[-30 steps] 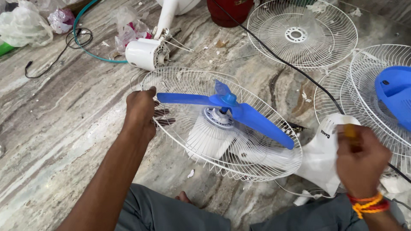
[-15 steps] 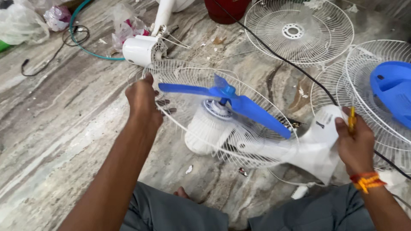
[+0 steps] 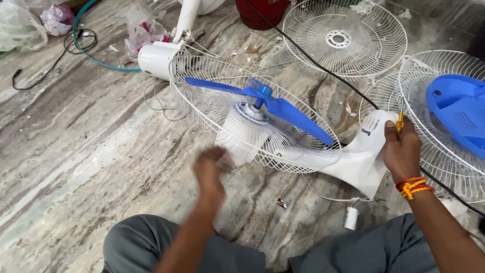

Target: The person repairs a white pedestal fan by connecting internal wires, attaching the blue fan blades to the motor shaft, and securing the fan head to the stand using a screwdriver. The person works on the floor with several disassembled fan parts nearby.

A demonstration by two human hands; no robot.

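Observation:
A white table fan lies on its side on the marble floor, with a blue blade (image 3: 262, 101) over its rear wire guard (image 3: 202, 96) and white motor housing (image 3: 242, 139). My left hand (image 3: 209, 169) is blurred, just in front of the guard's lower rim, touching nothing I can make out. My right hand (image 3: 401, 149) rests on the fan's white neck (image 3: 364, 156) and grips a thin yellow-handled tool (image 3: 399, 121) that pokes up above my fingers.
A loose wire guard (image 3: 348, 40) lies at the back. A second fan with a blue blade (image 3: 457, 119) is at the right. A black cable (image 3: 323, 65) crosses the floor. A small white capacitor (image 3: 351, 218) lies near my knees. Plastic bags (image 3: 144, 30) and a green hose (image 3: 81, 48) are at left.
My left hand has let go of the guard's rim and pulled back toward me. The view has shifted, and my right hand stays on the fan's neck with the tool.

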